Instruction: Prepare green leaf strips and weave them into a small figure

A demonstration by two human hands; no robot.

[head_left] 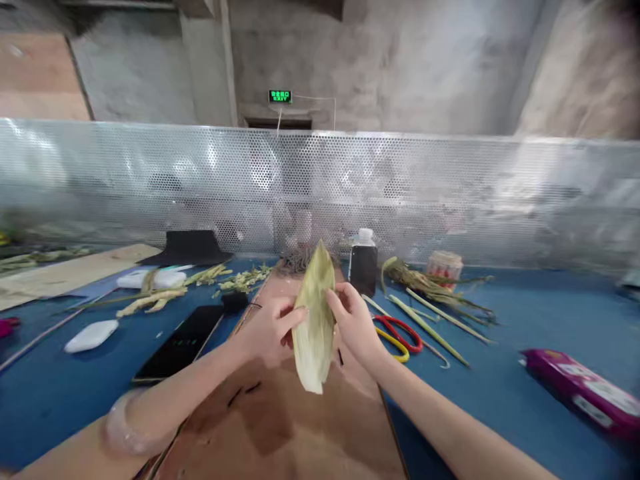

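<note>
Board (280,427) lies nearest, on blue table (525,320). Above it both hands hold leaf (314,320) upright: L hand (270,330) pinches its left edge, R hand (353,320) pinches right edge. Scissors (397,337) just right; phone (180,343) left.

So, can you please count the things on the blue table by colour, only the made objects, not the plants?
White: 2, the flat pad and the long piece
Black: 2, the phone and the bottle
Red and yellow: 1, the scissors
Purple: 1, the packet
Total: 6

The left hand and right hand hold a pale green leaf, not counted.
</note>
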